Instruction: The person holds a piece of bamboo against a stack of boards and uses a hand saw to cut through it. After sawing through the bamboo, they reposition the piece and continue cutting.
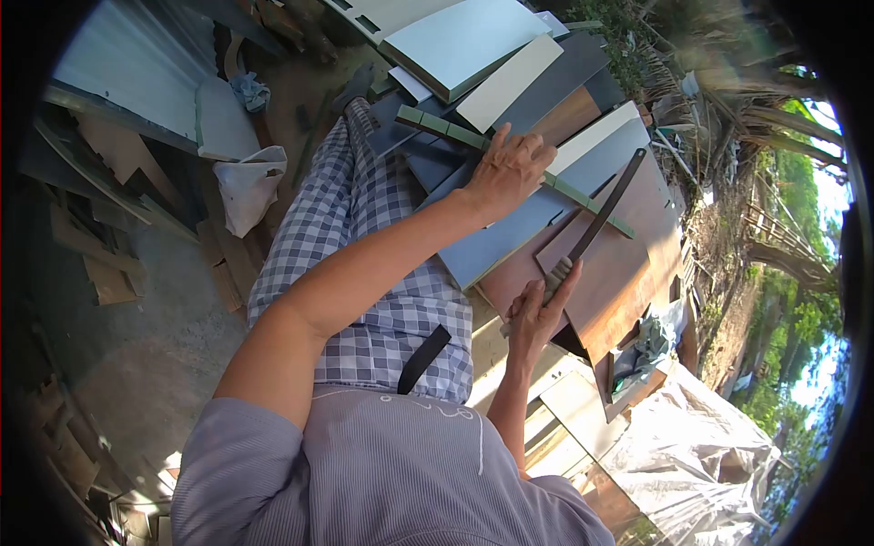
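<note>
My left hand [514, 168] reaches over a long, narrow green strip [587, 202] marked with dark cross lines, its curled fingers gripping it near the middle. The strip lies slantwise over a stack of boards [510, 241]. In my right hand [539, 308] is a long, dark, flat blade [608, 205] with a hole at its tip. Fingers wrap round its bound grip [557, 273]. In this view the blade crosses over the strip, to the right of my left hand.
Pale and dark panels [464, 41] overlap at the far end of the stack. A white plastic bag [250, 191] and cut board pieces [109, 264] lie on the left. Clear plastic sheeting [692, 446] spreads at lower right, with brush [728, 227] beyond the boards.
</note>
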### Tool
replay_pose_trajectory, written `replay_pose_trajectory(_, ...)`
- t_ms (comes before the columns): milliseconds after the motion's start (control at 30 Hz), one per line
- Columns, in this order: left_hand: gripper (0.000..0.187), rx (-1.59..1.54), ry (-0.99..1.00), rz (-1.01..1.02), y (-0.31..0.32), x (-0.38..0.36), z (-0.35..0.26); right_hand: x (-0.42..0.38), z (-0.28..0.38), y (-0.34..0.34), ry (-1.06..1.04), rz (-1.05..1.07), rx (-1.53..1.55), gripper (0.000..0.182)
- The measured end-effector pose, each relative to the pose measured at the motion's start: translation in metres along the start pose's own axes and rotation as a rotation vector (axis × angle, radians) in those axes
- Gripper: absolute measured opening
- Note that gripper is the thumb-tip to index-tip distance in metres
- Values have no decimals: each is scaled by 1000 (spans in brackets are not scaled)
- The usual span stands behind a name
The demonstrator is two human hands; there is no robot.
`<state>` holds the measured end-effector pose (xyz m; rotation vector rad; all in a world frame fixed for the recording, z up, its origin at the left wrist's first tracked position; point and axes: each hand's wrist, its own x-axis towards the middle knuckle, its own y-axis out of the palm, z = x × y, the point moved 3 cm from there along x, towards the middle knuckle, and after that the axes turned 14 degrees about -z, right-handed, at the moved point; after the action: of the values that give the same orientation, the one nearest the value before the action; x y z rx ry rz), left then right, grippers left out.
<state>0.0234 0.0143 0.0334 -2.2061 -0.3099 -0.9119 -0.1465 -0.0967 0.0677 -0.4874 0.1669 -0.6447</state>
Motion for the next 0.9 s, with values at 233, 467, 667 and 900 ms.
replay_pose_trajectory(233, 38, 94, -76, 51, -77, 11, 54, 8, -1, 12, -50, 42, -14, 64)
replay_pose_trajectory(467, 27, 113, -4, 90, -66, -7, 53, -11, 3, 28, -5, 148, -71, 63)
replay_pose_trajectory(667, 13, 113, -17, 94, -42, -9, 31, -10, -1, 24, -9, 162, -138, 61)
replay_pose_trajectory(900, 14, 183, -3, 32, 12, -3, -8, 12, -1, 15, -29, 89, -143, 60)
